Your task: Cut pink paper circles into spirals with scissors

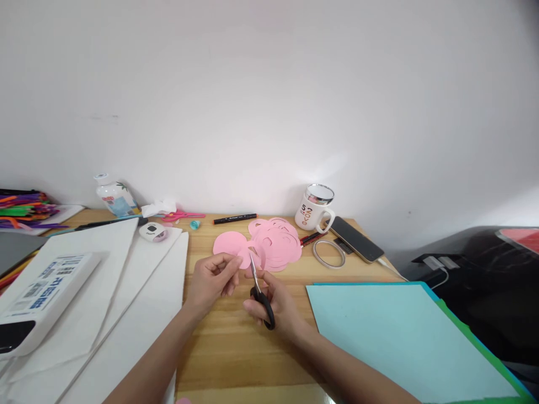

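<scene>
Left hand (214,278): wrist bent inward, thumb and forefinger pinched on one thin pink paper piece (246,258) above middle of wooden surface (236,348). Right hand (278,303): fingers curled round black handles of one pair of metal scissors (261,297), blades at paper. Toward far edge: one heap of flat, rounded pink cutouts (284,241), one glossy mug (309,213).

A pair of small metal scissors with black handles (263,300) is held up at a slant, its narrow silver blades pointing away and meeting a small, curved piece of pink paper (245,260), also held up. Behind these lies a loose, overlapping heap of flat pink paper cutouts (289,248), mostly round-edged, some with slits. At its left sits a smooth pink paper disc (227,243).
</scene>
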A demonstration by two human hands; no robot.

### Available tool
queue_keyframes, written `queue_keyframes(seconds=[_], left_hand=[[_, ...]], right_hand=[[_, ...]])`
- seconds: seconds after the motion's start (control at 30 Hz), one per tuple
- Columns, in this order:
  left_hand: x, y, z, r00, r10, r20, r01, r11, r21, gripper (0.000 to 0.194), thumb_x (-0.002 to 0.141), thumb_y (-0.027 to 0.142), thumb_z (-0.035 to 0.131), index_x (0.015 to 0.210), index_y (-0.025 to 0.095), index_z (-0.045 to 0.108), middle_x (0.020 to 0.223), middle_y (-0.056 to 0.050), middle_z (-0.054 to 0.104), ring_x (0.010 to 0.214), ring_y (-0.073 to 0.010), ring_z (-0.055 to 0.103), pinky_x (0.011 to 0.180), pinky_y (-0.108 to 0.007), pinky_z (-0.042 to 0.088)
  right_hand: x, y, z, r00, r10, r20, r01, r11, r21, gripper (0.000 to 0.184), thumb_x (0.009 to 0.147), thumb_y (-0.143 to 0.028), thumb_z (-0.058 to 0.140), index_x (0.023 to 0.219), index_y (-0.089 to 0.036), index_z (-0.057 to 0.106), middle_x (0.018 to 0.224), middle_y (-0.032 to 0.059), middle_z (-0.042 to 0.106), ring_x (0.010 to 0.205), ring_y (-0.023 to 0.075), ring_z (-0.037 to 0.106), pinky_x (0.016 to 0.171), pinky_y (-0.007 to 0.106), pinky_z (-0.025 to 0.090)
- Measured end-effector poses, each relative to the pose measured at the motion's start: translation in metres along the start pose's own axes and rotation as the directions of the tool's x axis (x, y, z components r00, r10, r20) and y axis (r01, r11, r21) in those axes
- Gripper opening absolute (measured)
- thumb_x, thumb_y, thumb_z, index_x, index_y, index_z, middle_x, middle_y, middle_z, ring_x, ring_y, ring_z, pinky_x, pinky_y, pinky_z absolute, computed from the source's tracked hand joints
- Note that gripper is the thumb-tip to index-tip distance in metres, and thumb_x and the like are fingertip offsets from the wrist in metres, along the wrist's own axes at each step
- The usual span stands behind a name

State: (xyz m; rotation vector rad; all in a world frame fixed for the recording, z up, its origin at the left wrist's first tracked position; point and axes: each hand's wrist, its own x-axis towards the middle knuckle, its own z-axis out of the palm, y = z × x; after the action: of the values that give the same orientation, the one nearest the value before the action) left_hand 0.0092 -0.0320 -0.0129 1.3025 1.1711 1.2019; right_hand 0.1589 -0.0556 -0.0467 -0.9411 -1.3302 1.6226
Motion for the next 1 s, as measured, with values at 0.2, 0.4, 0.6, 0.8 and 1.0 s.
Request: queue_keyframes(seconds=[0.2, 0.4, 0.6, 0.8, 1.0], left_hand=[[0.0025, -0.0023, -0.0024, 0.997, 0.037, -0.073, -0.042, 0.997, -0.063, 0.029, 0.076, 0.037, 0.060, 0.056, 0.016, 0.057, 0.043, 0.003, 0.052, 0.029, -0.0055, 0.040, 0.030, -0.017, 0.027], [-0.0001, -0.0028, -0.0007, 0.999, 0.039, 0.003, -0.039, 0.999, -0.002, 0.030, 0.078, 0.039, 0.057, 0.058, 0.016, 0.058, 0.045, 0.003, 0.054, 0.031, -0.0057, 0.042, 0.032, -0.017, 0.029], [-0.0020, 0.0025, 0.0000, 0.990, 0.009, 0.138, -0.020, 0.997, 0.076, 0.035, 0.077, 0.039, 0.060, 0.051, 0.016, 0.055, 0.038, 0.004, 0.048, 0.030, -0.0049, 0.039, 0.032, -0.016, 0.028], [-0.0007, 0.0010, -0.0028, 0.970, -0.027, 0.242, 0.008, 0.997, 0.078, 0.028, 0.077, 0.039, 0.060, 0.061, 0.015, 0.061, 0.043, 0.003, 0.053, 0.031, -0.0052, 0.041, 0.032, -0.016, 0.030], [0.0004, -0.0013, -0.0036, 0.974, -0.025, 0.226, 0.010, 0.998, 0.068, 0.030, 0.076, 0.039, 0.061, 0.057, 0.016, 0.058, 0.043, 0.003, 0.053, 0.031, -0.0052, 0.041, 0.032, -0.016, 0.030]], right_hand=[[-0.0008, -0.0005, 0.0022, 0.999, 0.034, -0.013, -0.034, 0.999, 0.017, 0.043, 0.062, -0.042, 0.071, 0.090, -0.020, 0.046, 0.049, -0.0112, 0.045, 0.032, 0.0050, 0.036, 0.033, 0.017, 0.030], [0.0005, 0.0003, 0.0024, 1.000, -0.006, -0.027, 0.007, 0.999, 0.039, 0.038, 0.062, -0.036, 0.071, 0.085, -0.020, 0.047, 0.046, -0.0102, 0.048, 0.033, 0.0064, 0.039, 0.036, 0.019, 0.033], [0.0003, -0.0005, 0.0010, 0.999, -0.014, 0.031, 0.013, 0.999, 0.030, 0.039, 0.061, -0.040, 0.073, 0.082, -0.019, 0.048, 0.050, -0.0089, 0.047, 0.039, 0.0077, 0.042, 0.039, 0.019, 0.033], [0.0018, -0.0049, -0.0009, 0.998, -0.067, 0.011, 0.066, 0.995, 0.073, 0.042, 0.055, -0.040, 0.077, 0.076, -0.020, 0.047, 0.058, -0.0063, 0.047, 0.049, 0.0078, 0.038, 0.045, 0.020, 0.031], [0.0016, -0.0079, 0.0013, 1.000, 0.011, -0.022, -0.010, 0.999, 0.043, 0.038, 0.058, -0.042, 0.073, 0.076, -0.021, 0.046, 0.052, -0.0088, 0.047, 0.039, 0.0068, 0.039, 0.039, 0.020, 0.034]])
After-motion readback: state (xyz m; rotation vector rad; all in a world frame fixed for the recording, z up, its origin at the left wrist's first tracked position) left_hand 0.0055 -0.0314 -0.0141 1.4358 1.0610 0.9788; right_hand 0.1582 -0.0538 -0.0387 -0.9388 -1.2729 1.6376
